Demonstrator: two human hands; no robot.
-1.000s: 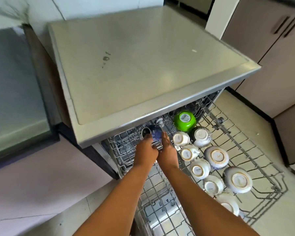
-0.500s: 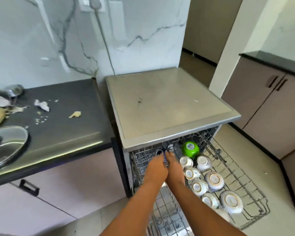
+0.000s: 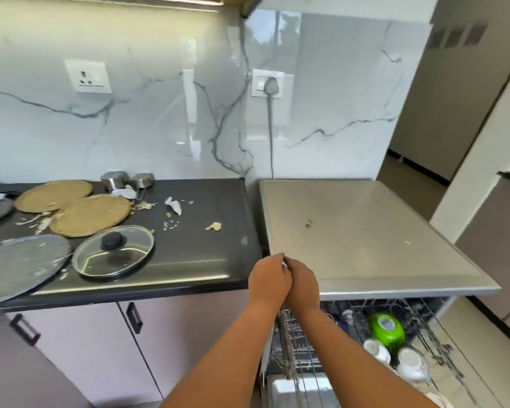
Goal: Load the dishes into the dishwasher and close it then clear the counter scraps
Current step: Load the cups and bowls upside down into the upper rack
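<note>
Here, the left hand [image 3: 269, 279] and right hand [image 3: 302, 285] are raised together, knuckles touching, fingers curled inward over the front left corner of the dishwasher [image 3: 365, 231]; whether they pinch anything cannot be told. At 5 o'clock from them, the pulled-out rack [image 3: 436, 343] holds a green bowl [image 3: 387, 326] and white cups [image 3: 411, 362], all upside down. At 9 o'clock, the black counter [image 3: 195, 254] carries a glass lid [image 3: 114, 250], a steel plate [image 3: 21, 266], two woven mats [image 3: 90, 214] and scattered scraps [image 3: 213, 226].
</note>
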